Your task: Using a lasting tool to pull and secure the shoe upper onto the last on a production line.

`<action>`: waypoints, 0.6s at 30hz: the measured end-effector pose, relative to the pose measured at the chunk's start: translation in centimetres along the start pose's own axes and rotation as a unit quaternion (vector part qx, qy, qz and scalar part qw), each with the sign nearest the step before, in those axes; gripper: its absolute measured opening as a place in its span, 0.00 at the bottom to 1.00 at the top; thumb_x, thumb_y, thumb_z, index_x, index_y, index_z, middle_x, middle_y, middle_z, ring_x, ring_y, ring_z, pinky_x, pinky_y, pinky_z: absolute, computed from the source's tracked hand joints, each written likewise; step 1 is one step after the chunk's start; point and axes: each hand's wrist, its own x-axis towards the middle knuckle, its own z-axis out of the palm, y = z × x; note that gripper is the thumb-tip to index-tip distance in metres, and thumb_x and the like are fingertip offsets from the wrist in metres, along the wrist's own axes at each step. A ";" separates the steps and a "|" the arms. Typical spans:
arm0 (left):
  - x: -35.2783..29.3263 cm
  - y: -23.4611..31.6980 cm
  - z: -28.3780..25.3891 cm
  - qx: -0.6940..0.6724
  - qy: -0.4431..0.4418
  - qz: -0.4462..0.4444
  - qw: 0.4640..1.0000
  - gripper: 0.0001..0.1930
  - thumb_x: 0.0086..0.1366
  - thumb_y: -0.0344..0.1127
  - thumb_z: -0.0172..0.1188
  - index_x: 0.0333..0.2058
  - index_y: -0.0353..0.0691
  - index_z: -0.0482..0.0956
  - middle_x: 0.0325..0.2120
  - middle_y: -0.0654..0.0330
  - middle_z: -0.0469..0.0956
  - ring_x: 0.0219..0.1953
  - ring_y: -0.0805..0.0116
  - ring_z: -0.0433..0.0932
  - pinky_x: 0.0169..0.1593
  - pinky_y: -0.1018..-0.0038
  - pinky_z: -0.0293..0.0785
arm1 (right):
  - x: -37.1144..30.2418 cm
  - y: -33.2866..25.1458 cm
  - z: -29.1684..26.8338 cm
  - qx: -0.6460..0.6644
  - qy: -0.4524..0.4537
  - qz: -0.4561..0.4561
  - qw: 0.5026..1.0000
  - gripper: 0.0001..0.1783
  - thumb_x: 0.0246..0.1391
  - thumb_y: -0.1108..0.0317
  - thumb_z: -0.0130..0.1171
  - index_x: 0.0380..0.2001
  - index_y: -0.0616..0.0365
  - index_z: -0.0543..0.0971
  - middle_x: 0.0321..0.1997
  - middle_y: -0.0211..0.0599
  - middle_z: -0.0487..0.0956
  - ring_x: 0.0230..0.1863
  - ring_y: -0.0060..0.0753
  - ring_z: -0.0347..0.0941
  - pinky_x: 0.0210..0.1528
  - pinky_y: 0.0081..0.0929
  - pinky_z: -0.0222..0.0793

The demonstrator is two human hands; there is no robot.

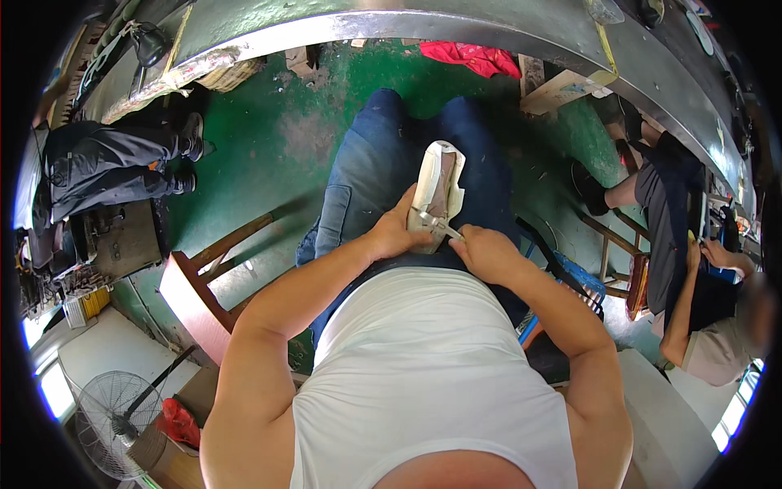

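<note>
A shoe upper on a last (437, 183), cream at the edges with a brown strip along its middle, rests in my lap with its underside up. My left hand (397, 231) is closed around its near left side. In my right hand (486, 251) is a small metal hand tool (441, 226), gripped by its handle. The tool's bright head lies against the near part of the shoe. I cannot make out exactly what kind of tool it is, as my fingers cover much of the handle.
A metal-edged workbench (342, 34) curves across the front, with a red cloth (472, 57) under it. Wooden stools (195, 306) stand at both sides. One person (106, 167) is at the left; another (692, 244) works at the right. A fan (118, 424) stands behind left.
</note>
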 end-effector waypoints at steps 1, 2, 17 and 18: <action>-0.2 -0.1 0.3 0.049 0.012 0.012 0.999 0.54 0.58 0.36 0.68 0.72 0.39 0.38 0.61 0.41 0.68 0.63 0.54 0.69 0.65 0.68 0.64 | 0.0 0.6 0.1 -0.031 -0.028 0.007 0.999 0.22 0.67 0.53 0.48 0.36 0.65 0.75 0.33 0.57 0.80 0.37 0.63 0.77 0.41 0.51 0.71; -0.2 0.0 0.3 0.099 0.025 0.024 0.994 0.55 0.56 0.35 0.68 0.72 0.40 0.36 0.58 0.43 0.71 0.62 0.54 0.71 0.63 0.68 0.66 | -0.1 1.2 -0.1 -0.034 -0.026 0.004 0.999 0.22 0.67 0.53 0.48 0.36 0.65 0.75 0.33 0.57 0.80 0.37 0.63 0.77 0.41 0.51 0.71; 0.5 15.3 -6.2 -0.109 0.079 0.288 0.948 0.35 0.54 0.21 0.71 0.59 0.38 0.63 0.41 0.54 0.80 0.41 0.70 0.80 0.43 0.71 0.80 | -5.7 5.6 0.7 0.325 0.120 0.143 0.927 0.17 0.60 0.65 0.59 0.48 0.65 0.74 0.34 0.29 0.77 0.33 0.22 0.74 0.37 0.23 0.71; 1.6 15.6 -6.2 -0.126 0.045 0.248 0.960 0.34 0.56 0.22 0.70 0.59 0.38 0.63 0.41 0.55 0.80 0.41 0.71 0.80 0.44 0.72 0.79 | -5.9 5.8 0.6 0.314 0.126 0.120 0.933 0.18 0.60 0.66 0.59 0.49 0.65 0.73 0.34 0.29 0.77 0.34 0.22 0.74 0.38 0.23 0.71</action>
